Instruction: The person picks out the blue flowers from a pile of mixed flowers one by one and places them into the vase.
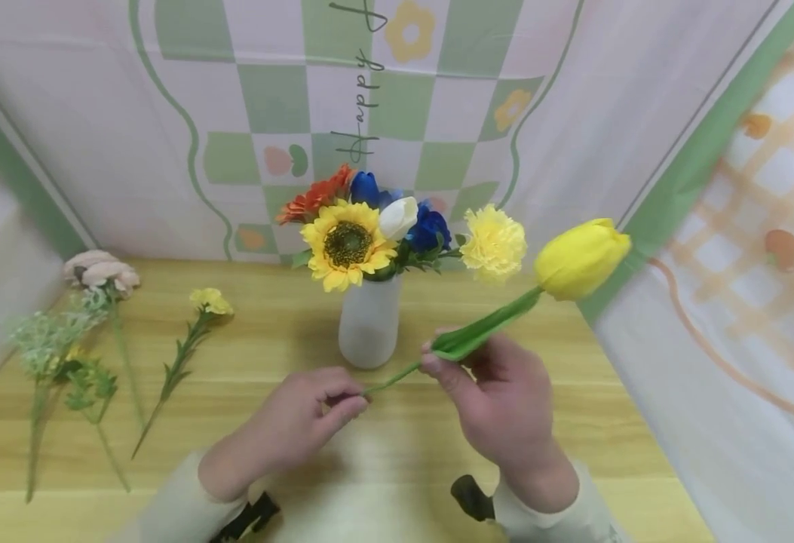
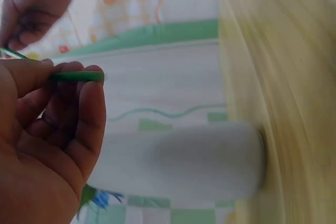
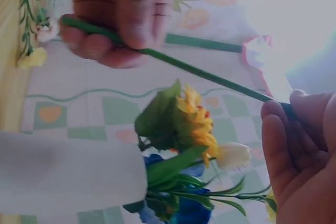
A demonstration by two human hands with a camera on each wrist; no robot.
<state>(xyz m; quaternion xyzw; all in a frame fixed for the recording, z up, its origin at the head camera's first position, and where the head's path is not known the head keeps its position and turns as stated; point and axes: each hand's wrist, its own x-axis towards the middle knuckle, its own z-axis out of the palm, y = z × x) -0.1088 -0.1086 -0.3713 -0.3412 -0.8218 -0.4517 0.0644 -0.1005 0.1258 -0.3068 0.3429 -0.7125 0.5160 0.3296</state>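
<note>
A yellow artificial tulip [image 1: 581, 260] slants up to the right between my two hands, in front of the vase. My right hand [image 1: 505, 400] pinches its green stem near the leaf, below the bloom. With thumb and fingers, my left hand [image 1: 295, 418] pinches the stem's lower end; in the left wrist view the cut tip [image 2: 79, 76] pokes out past the fingers. Behind the hands stands a white vase [image 1: 368, 324], upright, holding a sunflower [image 1: 347, 245], an orange-red flower [image 1: 317, 197], blue flowers [image 1: 430, 228], a white tulip [image 1: 398, 219] and a pale yellow carnation [image 1: 494, 243] leaning right.
At the left of the wooden table [image 1: 247, 339] lie a pink flower [image 1: 102, 273], a small yellow carnation [image 1: 211, 302], a pale green spray [image 1: 47, 343] and a leafy green sprig [image 1: 91, 388]. Printed cloth [image 1: 274, 98] hangs behind and on both sides.
</note>
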